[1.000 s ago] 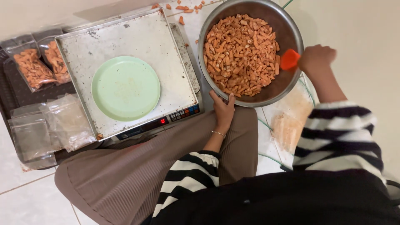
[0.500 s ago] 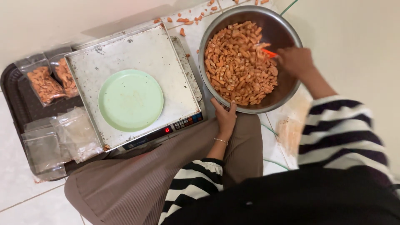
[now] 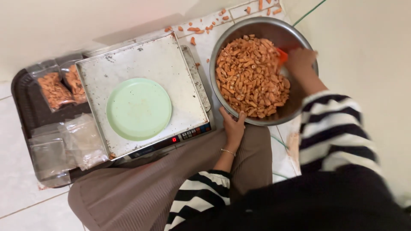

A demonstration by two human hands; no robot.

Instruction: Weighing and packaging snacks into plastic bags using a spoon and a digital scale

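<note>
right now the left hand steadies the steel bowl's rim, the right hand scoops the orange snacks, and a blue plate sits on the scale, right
Not quite. The head view shows the plate on the scale is pale green, not blue. The left hand does hold the steel bowl rim, and the right hand is in the orange snacks.
</note>
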